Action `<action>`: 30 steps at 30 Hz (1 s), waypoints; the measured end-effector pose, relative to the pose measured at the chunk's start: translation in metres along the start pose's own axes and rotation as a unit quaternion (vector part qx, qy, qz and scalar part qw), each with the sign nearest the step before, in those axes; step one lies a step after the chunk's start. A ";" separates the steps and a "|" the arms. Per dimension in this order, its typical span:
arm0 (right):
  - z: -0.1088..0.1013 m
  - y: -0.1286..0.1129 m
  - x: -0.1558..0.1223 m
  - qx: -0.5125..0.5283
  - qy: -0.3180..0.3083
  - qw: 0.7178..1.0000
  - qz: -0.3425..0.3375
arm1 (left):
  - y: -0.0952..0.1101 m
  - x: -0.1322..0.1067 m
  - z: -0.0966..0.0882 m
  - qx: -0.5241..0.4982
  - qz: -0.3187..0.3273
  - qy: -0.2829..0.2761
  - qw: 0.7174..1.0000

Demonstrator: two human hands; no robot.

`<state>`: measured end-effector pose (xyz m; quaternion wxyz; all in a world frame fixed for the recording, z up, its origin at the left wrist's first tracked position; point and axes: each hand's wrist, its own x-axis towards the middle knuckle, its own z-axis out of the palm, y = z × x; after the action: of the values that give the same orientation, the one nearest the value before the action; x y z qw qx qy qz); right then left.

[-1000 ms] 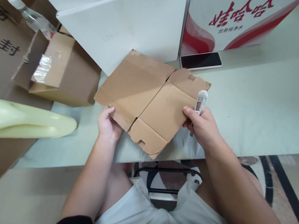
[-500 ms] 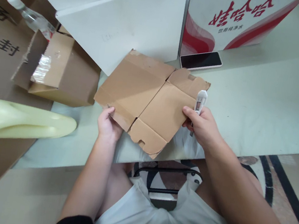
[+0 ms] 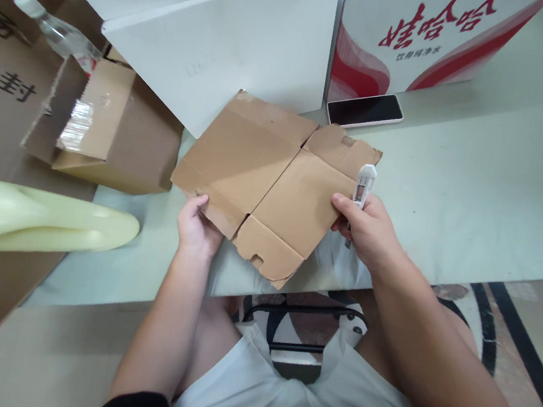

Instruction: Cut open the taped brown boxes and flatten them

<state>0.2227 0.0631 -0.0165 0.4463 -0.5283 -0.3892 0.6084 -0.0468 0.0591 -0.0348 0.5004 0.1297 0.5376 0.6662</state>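
A flattened piece of brown cardboard (image 3: 298,194), creased and with notched flaps, is held tilted over the front of the table. My left hand (image 3: 197,227) grips its lower left edge, thumb on top and fingers hidden underneath. At the right edge, my right hand (image 3: 366,227) pinches the sheet with thumb and fingers. That same hand also holds a white box cutter (image 3: 364,184), which stands up between the thumb and the fingers. Whether its blade is out I cannot tell.
A pale cloth covers the table (image 3: 481,186). Behind the cardboard are a phone (image 3: 365,110), a white panel (image 3: 253,46) and a red-and-white carton (image 3: 424,50). On the left are a small open box (image 3: 130,130), a plastic bottle (image 3: 63,33) and a pale yellow object (image 3: 46,224).
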 end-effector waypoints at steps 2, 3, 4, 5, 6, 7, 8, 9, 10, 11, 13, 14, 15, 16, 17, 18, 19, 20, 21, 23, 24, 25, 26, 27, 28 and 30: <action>0.000 -0.001 0.000 0.000 0.000 1.000 -0.001 | 0.000 0.000 0.000 -0.001 0.005 0.000 1.000; 0.000 -0.001 0.000 0.000 0.001 1.000 -0.001 | 0.000 0.000 0.000 0.000 0.006 -0.001 1.000; 0.000 -0.001 0.000 0.000 0.001 1.000 0.000 | 0.000 0.000 0.000 0.002 0.006 -0.002 1.000; 0.001 -0.001 0.000 0.000 0.000 1.000 0.000 | -0.001 0.000 0.000 0.003 0.007 -0.002 1.000; 0.001 -0.001 0.000 0.000 -0.001 1.000 0.001 | -0.001 0.000 0.000 0.005 0.008 -0.001 1.000; 0.001 -0.001 0.000 0.001 0.000 1.000 0.000 | -0.001 0.000 0.000 0.007 0.008 0.000 1.000; 0.001 -0.001 0.000 0.001 0.001 1.000 0.000 | -0.001 0.001 0.000 0.007 0.010 0.001 1.000; 0.001 -0.001 0.000 0.001 0.002 1.000 -0.001 | -0.001 0.001 0.000 0.007 0.010 0.001 1.000; 0.001 -0.001 0.000 0.000 0.001 1.000 -0.001 | -0.001 0.001 0.000 0.007 0.011 0.000 1.000; 0.000 -0.001 0.000 -0.002 0.000 1.000 -0.002 | -0.001 0.001 0.000 0.008 0.012 -0.002 1.000; 0.000 -0.001 0.000 -0.005 -0.002 1.000 0.000 | -0.001 0.001 -0.001 0.014 0.013 -0.008 1.000; 0.000 -0.001 0.000 -0.006 -0.002 1.000 0.001 | -0.001 0.001 -0.001 0.017 0.013 -0.010 1.000; 0.000 -0.001 0.000 -0.006 -0.003 1.000 0.002 | -0.001 0.002 -0.002 0.019 0.012 -0.012 1.000; 0.000 -0.001 -0.001 -0.007 -0.003 1.000 0.003 | -0.001 0.002 -0.002 0.020 0.012 -0.012 1.000; 0.000 -0.001 -0.001 -0.007 -0.002 1.000 0.003 | -0.001 0.002 -0.002 0.020 0.011 -0.011 1.000; 0.000 0.000 -0.001 -0.008 -0.002 1.000 0.002 | -0.001 0.002 -0.003 0.019 0.011 -0.010 1.000; -0.001 0.000 -0.001 -0.009 -0.002 1.000 0.000 | -0.001 0.002 -0.003 0.019 0.010 -0.009 1.000; -0.001 0.000 -0.001 -0.009 -0.002 1.000 -0.002 | -0.001 0.001 -0.002 0.018 0.009 -0.009 1.000; -0.001 0.000 -0.001 -0.011 -0.003 1.000 -0.003 | -0.001 0.001 -0.002 0.017 0.006 -0.008 1.000; -0.002 0.001 -0.001 -0.013 -0.006 1.000 -0.007 | -0.002 0.000 -0.001 0.011 0.003 -0.005 1.000; -0.002 0.001 0.000 -0.013 -0.008 1.000 -0.008 | -0.002 0.000 -0.001 0.009 0.003 -0.004 1.000; -0.002 0.001 0.000 -0.013 -0.010 1.000 -0.009 | -0.002 0.000 -0.001 0.009 0.004 -0.003 1.000; -0.001 0.001 0.000 -0.013 -0.011 1.000 -0.010 | -0.002 0.000 -0.001 0.011 0.006 -0.005 1.000; -0.001 0.001 0.001 -0.012 -0.011 1.000 -0.012 | -0.002 0.000 -0.001 0.014 0.008 -0.008 1.000; -0.001 0.001 0.001 -0.012 -0.011 1.000 -0.012 | -0.002 0.001 -0.002 0.018 0.009 -0.012 1.000; -0.001 0.001 0.001 -0.012 -0.011 1.000 -0.014 | -0.002 0.002 -0.003 0.024 0.012 -0.018 0.999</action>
<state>0.2235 0.0641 -0.0184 0.4440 -0.5211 -0.4084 0.6037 -0.0485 0.0587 -0.0382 0.4984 0.1603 0.5430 0.6565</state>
